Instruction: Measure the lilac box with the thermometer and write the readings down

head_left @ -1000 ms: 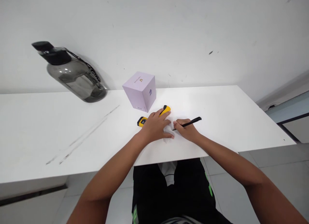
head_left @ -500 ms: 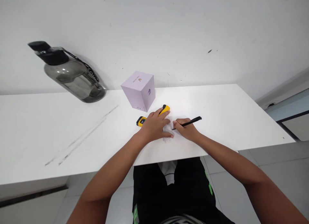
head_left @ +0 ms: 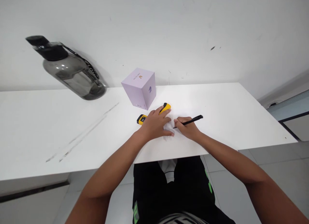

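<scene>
My right hand point(head_left: 187, 127) pinches a slim black pen point(head_left: 193, 120), its tip down at the table beside a pale grey, wrinkled-looking patch point(head_left: 168, 133). Whether that patch is thin paper or scribbling, I cannot tell. Across a yellow and black handheld tool point(head_left: 142, 119) lies my left hand point(head_left: 155, 124), its fingers over the tool's middle. The tool's two ends stick out beyond the hand; its exact kind is hidden. Thumb and index finger of the left hand spread apart over the grey patch, close to the pen tip.
Behind my hands a lilac box point(head_left: 138, 88) stands near the wall. A grey see-through bottle point(head_left: 72, 72) with a black lid and strap is at the back left. Dark streaks mark the white table point(head_left: 96, 133). Its front edge runs just above my lap.
The view has shifted slightly, so the bottle, box and table sit a little higher. Both hands keep nearly the same pose, the pen still in the right one.
</scene>
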`<state>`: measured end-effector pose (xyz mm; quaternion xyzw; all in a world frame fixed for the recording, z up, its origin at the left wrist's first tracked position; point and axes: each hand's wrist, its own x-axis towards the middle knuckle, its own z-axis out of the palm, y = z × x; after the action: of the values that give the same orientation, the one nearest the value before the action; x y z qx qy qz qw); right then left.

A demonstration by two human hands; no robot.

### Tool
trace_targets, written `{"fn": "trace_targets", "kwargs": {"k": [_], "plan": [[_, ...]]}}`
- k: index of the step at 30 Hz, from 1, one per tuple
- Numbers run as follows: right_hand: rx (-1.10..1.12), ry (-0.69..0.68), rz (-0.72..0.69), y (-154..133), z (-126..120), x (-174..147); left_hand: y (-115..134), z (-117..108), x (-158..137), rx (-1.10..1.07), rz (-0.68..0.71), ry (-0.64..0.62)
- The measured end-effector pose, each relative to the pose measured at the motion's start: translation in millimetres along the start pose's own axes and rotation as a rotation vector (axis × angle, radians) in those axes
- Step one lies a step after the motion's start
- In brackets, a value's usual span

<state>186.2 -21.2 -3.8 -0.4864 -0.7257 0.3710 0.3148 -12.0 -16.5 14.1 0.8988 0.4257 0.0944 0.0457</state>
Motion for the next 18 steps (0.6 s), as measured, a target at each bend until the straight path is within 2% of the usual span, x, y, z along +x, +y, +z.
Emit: {"fn": "trace_targets", "kwargs": {"k": [6,12,15,18], "plan": [[0.013,0.037,0.022,-3,0,-1,1,-2,0,0.001,-0.002,-0.021],[0.045,-0.018,0.027,-4,-2,2,2,-2,0,0.004,-0.006,-0.031],[0.135,-0.017,0.125,-5,-7,10,3,-4,0,-0.004,-0.016,-0.034],[0.324,-0.076,0.239,-5,-15,20,3,-6,-1,-0.022,-0.019,-0.031]]}}
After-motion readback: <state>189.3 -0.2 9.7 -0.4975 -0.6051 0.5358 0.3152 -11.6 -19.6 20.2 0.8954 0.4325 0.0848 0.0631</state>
